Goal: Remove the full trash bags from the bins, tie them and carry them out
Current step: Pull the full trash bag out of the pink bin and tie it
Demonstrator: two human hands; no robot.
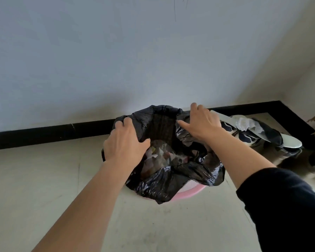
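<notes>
While the black trash bag (171,180) sits in the pink bin (189,193), the left grip (124,142) clutches its left rim. The right grip (202,124) curls over its right rim.

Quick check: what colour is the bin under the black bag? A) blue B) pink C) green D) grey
B: the pink bin shows at its near edge, just below the black trash bag draped over its rim.
</notes>
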